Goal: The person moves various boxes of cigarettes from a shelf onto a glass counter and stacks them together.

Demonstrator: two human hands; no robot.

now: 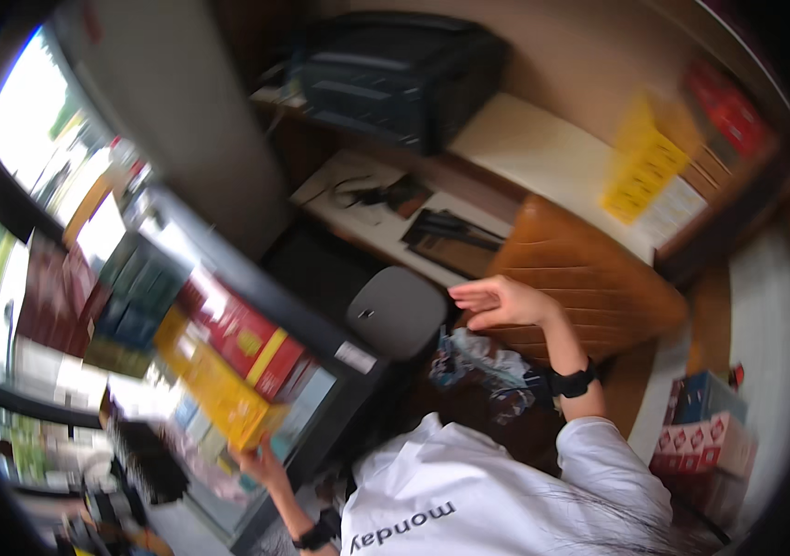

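Observation:
At the left, my left hand grips the near end of a long yellow box. Blur hides exactly how the fingers wrap around it. The box lies alongside a red box with a yellow band, over the glass-topped display counter. My right hand is raised in mid-air and holds nothing, its fingers loosely extended and apart from the thumb. Beneath it are a brown quilted cushion or seat back and a crumpled plastic bag. A dark grey rounded lid or stool top is just left of that hand.
Several stacked boxes stand farther along the counter by the windows. A black printer-like machine sits on a shelf at the back. A yellow carton stands on the white shelf top. Red-and-white boxes are at the right.

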